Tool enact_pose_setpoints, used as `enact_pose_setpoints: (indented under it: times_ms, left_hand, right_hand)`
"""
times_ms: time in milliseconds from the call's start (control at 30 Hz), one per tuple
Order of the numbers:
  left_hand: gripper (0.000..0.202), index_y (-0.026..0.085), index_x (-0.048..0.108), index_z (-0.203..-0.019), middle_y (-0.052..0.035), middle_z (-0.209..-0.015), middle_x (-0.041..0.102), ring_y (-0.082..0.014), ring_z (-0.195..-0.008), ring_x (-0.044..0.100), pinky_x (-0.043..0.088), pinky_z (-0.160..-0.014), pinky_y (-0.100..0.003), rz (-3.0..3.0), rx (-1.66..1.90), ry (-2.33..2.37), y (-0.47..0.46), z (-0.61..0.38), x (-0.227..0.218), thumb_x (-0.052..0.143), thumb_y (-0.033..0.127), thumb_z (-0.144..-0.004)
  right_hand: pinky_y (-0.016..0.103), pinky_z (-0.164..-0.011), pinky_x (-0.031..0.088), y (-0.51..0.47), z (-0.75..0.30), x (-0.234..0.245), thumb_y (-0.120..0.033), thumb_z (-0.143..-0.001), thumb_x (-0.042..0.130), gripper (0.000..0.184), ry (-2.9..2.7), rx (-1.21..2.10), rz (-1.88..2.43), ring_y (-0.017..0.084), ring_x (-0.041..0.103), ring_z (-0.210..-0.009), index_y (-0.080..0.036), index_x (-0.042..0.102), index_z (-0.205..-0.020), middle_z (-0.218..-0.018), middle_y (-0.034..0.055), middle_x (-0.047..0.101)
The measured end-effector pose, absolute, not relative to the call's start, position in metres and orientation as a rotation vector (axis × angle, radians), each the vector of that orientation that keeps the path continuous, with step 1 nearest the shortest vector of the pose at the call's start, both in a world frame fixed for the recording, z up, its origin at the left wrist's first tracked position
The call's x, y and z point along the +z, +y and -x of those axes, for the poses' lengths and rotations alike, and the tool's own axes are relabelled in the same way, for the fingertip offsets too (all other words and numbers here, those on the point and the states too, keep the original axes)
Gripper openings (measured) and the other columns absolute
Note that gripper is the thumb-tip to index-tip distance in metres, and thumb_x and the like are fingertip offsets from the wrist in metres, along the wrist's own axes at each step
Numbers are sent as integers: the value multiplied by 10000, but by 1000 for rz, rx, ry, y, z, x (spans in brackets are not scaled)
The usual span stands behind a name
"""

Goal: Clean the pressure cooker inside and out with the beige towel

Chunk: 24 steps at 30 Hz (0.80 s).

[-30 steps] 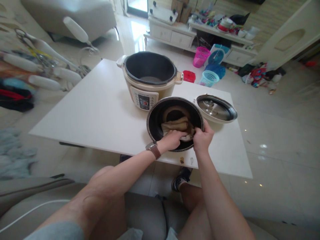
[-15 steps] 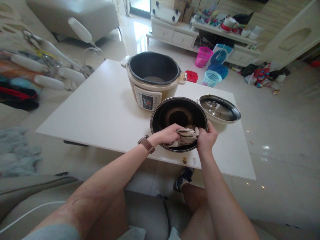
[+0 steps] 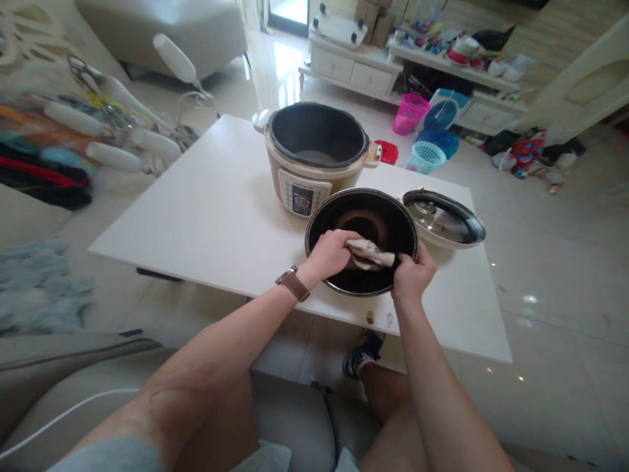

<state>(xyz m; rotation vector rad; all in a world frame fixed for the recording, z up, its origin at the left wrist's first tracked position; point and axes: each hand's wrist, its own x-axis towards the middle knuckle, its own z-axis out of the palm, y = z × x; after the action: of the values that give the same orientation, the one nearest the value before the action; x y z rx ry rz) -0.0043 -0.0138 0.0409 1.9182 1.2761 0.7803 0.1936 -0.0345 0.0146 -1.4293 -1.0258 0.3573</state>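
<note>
A black inner pot (image 3: 388, 219) stands on the white table (image 3: 211, 223), close to its near edge. Over the pot's near side, both hands hold a crumpled beige cloth (image 3: 368, 254). My left hand (image 3: 329, 252), with a brown watch on its wrist, grips the cloth's left end. My right hand (image 3: 410, 275) is closed on the cloth's right end at the pot's rim. Behind the pot stands a beige electric cooker (image 3: 314, 160), open, with a dark cavity.
A steel and glass lid (image 3: 445, 217) lies to the right of the pot. Pink, blue and teal baskets (image 3: 425, 157) stand on the floor beyond the table. A drying rack (image 3: 113, 131) with clothes is at left. My knees and a shoe are below the table's edge.
The cloth has come up from the pot's bottom and is bunched smaller between my hands. The camera view has shifted slightly left.
</note>
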Motion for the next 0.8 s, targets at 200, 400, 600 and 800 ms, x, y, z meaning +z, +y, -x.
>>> enact_pose_setpoints:
  times_ms: [200,400,600,800]
  left_hand:
    - [605,193,749,-1271,-58,-1408,711,-197,-1333,641,466,-1174,-340,-1884,1380,1320,-13,1,36,469,-52,-794]
    - [589,227,752,-1299,-116,-1318,752,-271,-1230,712,549,-1069,-391,-2217,526,1171,-25,-17,16,520,-8,-811]
    - [595,260,753,-1315,-96,-1247,785,-267,-1174,733,547,-1026,-354,-2210,297,1027,-27,-21,13,517,26,-822]
    - [625,274,767,-1301,-35,-1261,785,-215,-1184,718,514,-1041,-288,-2053,374,900,-26,-22,20,493,2,-811]
  right_hand:
    - [457,-1044,522,-34,-194,11,-172,-672,556,486,-1023,370,1401,261,707,-1023,-182,814,-1083,-1011,36,785]
    - [438,-1001,545,-35,-191,12,-186,-675,552,443,-1030,337,1445,266,695,-1027,-188,809,-1036,-971,34,767]
    - [437,-981,552,-36,-194,12,-196,-668,545,435,-1029,342,1455,272,691,-1018,-185,804,-1017,-950,33,762]
    - [427,-965,553,-34,-193,12,-202,-674,545,429,-1027,313,1480,272,697,-998,-179,812,-1010,-928,36,763]
